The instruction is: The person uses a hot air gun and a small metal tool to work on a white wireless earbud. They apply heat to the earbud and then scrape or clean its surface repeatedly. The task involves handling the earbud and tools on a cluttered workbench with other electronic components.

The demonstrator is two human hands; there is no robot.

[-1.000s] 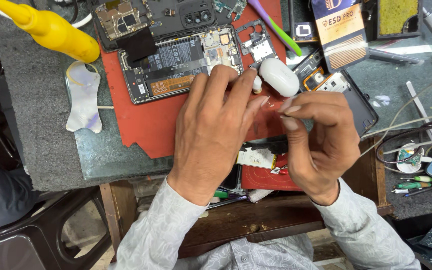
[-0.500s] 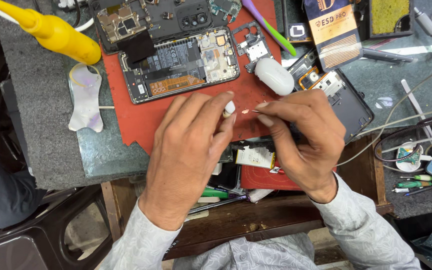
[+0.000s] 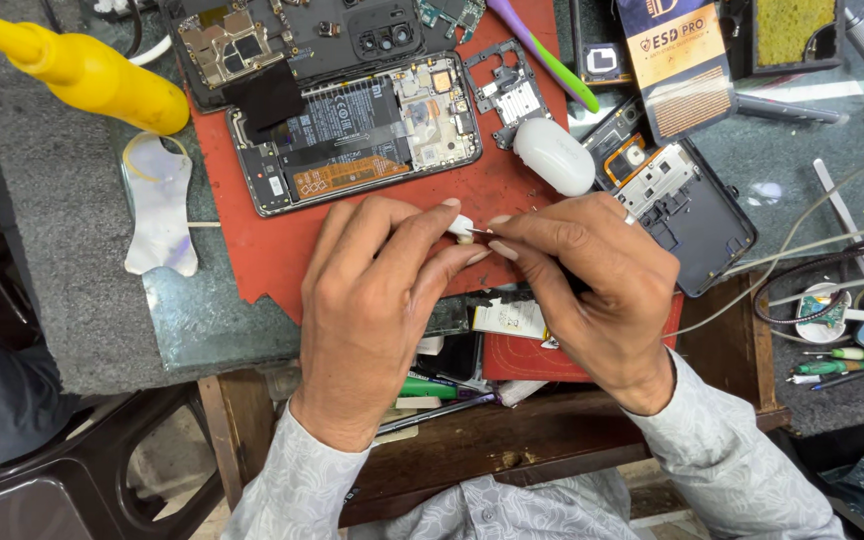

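We see our left hand point(image 3: 372, 310) and our right hand point(image 3: 602, 290) close together over the red mat point(image 3: 252, 250). The fingers of the left hand are pinched shut on a small white part point(image 3: 461, 226). The part sits up in the air, just above the mat, between the two hands. The fingers of the right hand are pressed together on a thin metal tool point(image 3: 480, 232). Its tip touches the white part.

We think things could go wrong here. The white part is tiny, so it could slip out and fall down among the tools on the wooden shelf point(image 3: 552, 440) below. The thin tool is sharp, so it could poke a finger if it slides off. A hard push could also break the little part.

The mat lies on a grey bench point(image 3: 62, 260). An open phone point(image 3: 352, 130) lies on the mat, just beyond our hands, with its insides showing. A white earbud case point(image 3: 553, 155) sits near it, and a phone back cover point(image 3: 687, 205) lies to the right. A yellow bottle point(image 3: 82, 70) lies at the far left. A white pry card point(image 3: 160, 205) rests on the bench beside the mat. Wires point(image 3: 812, 245) run across the right side. The room is crowded with tools, and a dark stool point(image 3: 62, 480) stands below.
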